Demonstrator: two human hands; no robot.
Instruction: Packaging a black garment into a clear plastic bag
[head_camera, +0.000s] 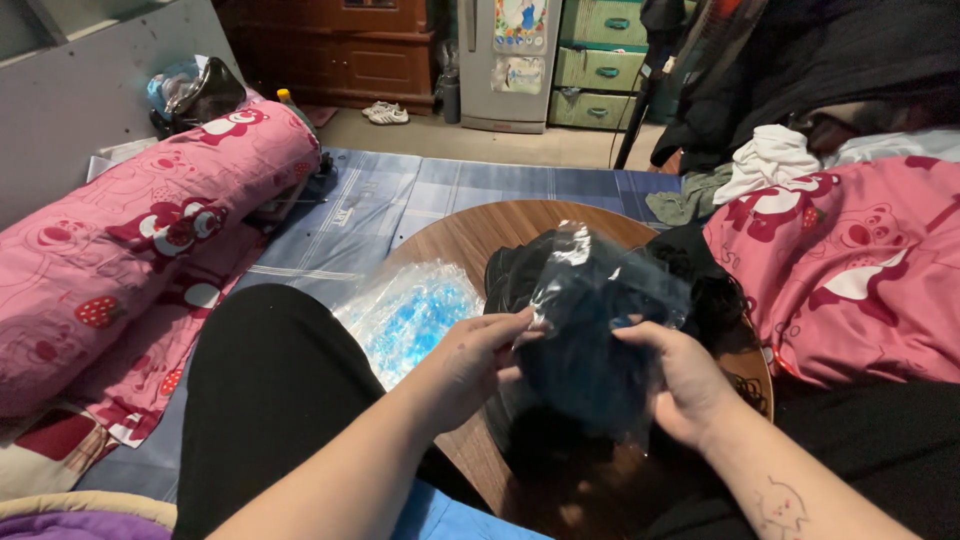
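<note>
Fingers (520, 322) of both hands pinch the clear plastic bag (590, 320) between them.

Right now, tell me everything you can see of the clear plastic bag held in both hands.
The clear plastic bag is thin, glossy and crinkled, catching light along its top fold. Something dark, seemingly black fabric, fills it. It is held up, roughly upright, above the round wooden table. The left hand pinches its left edge; the right hand holds its right side from below. A stack of similar clear bags lies apart on its left.
</note>
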